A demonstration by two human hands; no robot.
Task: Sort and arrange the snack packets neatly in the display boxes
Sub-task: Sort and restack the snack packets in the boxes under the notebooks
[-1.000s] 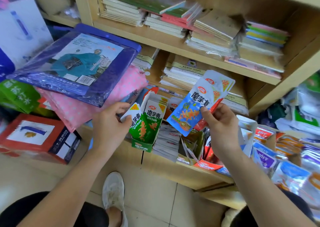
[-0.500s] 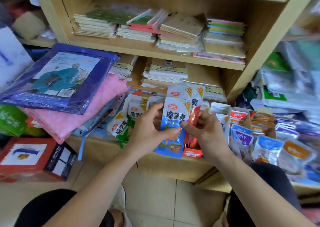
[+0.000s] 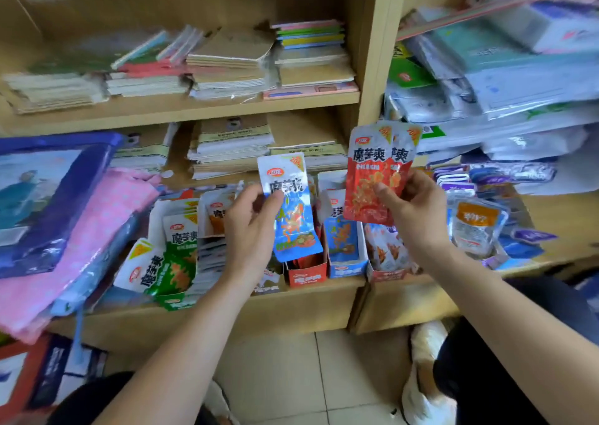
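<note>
Blue packet [image 3: 291, 210] pinched upright in left hand [image 3: 252, 230], red packets [image 3: 372, 171] fanned in right hand [image 3: 411, 210], fingers curled round both. Held apart, probably sorting by colour. Red box [image 3: 306, 275] right under left fingers, blue box [image 3: 346, 270] below, between hands. Matching colours next, guessing.

魔芋爽 is showing in big dark characters on the red packets [image 3: 372, 178], twice, one packet overlapping the other. Same 魔芋爽 is reading on the blue packet [image 3: 293, 217], glare partly washing it out, and on the green packets [image 3: 181, 239]. The red oval logos [image 3: 360, 140], yellow corner flags [image 3: 385, 131] and print on the display boxes [image 3: 306, 277] are blurring out, unreadable.
</note>
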